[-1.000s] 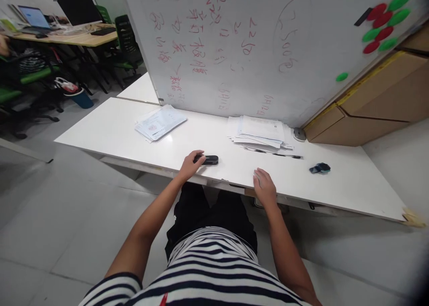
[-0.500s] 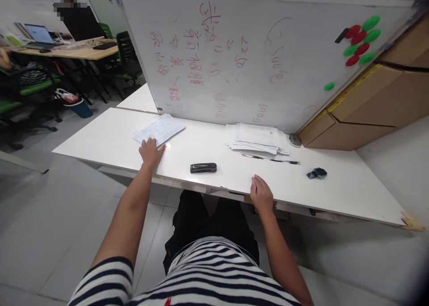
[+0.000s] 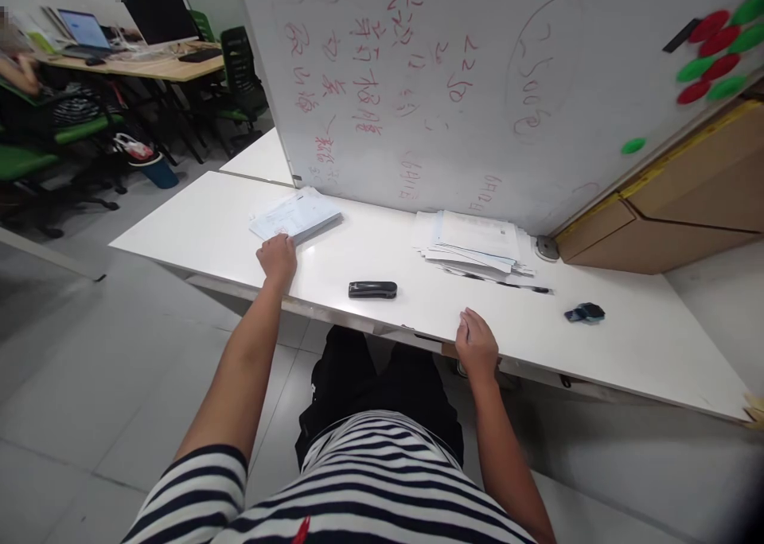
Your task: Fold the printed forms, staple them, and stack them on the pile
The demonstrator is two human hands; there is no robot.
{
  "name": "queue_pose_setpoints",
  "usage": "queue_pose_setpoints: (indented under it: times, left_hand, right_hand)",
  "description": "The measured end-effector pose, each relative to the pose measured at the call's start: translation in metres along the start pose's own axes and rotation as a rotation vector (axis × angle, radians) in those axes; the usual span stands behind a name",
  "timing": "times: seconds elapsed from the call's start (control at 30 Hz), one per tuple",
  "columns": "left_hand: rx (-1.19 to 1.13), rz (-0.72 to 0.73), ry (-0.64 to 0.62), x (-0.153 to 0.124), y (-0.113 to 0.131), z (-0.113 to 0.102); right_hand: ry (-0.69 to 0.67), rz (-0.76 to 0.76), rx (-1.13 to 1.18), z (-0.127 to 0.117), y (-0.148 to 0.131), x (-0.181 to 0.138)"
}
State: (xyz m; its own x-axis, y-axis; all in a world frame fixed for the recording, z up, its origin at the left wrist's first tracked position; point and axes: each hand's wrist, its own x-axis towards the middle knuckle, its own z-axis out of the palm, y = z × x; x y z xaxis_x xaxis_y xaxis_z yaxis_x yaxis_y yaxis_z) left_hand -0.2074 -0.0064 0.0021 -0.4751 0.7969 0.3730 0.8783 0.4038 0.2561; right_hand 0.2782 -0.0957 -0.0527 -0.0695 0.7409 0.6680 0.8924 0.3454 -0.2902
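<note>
My left hand [image 3: 278, 261] is closed at the near edge of a stack of pale blue and white papers [image 3: 304, 214] on the left part of the white table. Its fingers are curled and partly hidden, so I cannot see whether a sheet is between them. My right hand [image 3: 477, 343] rests loosely closed at the table's front edge, with nothing visible in it. Between my hands, nearer the front edge, lies a black stapler [image 3: 372, 289], untouched. A second pile of white papers [image 3: 474, 240] lies farther back, to the right of the stapler.
A whiteboard [image 3: 382, 154] with red writing and magnets stands along the back of the table [image 3: 196, 218]. Cardboard boxes [image 3: 626, 234] are at the right rear. A dark strapped object [image 3: 586, 312] lies on the right. Another person [image 3: 17, 71] sits at a far desk.
My left hand's fingers, spread over the papers' near edge before, are now curled in. The right hand stays at the table edge. The view has shifted slightly.
</note>
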Motion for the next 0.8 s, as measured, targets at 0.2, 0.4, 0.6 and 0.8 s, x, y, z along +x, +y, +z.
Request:
queue_pose_setpoints:
  times: [0.2, 0.4, 0.6, 0.8]
  left_hand:
    - [-0.047, -0.173, -0.017, 0.007, -0.002, 0.001]
    - [-0.14, -0.352, 0.046, 0.009, -0.015, 0.001]
    - [-0.263, -0.359, 0.078, 0.003, -0.019, -0.005]
    - [-0.464, -0.294, -0.033, 0.003, -0.02, -0.013]
  right_hand:
    - [0.011, 0.002, -0.011, -0.001, -0.001, 0.001]
    - [-0.015, 0.023, -0.011, -0.001, -0.002, 0.001]
    - [-0.046, 0.075, 0.035, -0.001, -0.002, 0.0]
    - [-0.038, 0.068, 0.024, -0.001, -0.002, -0.001]
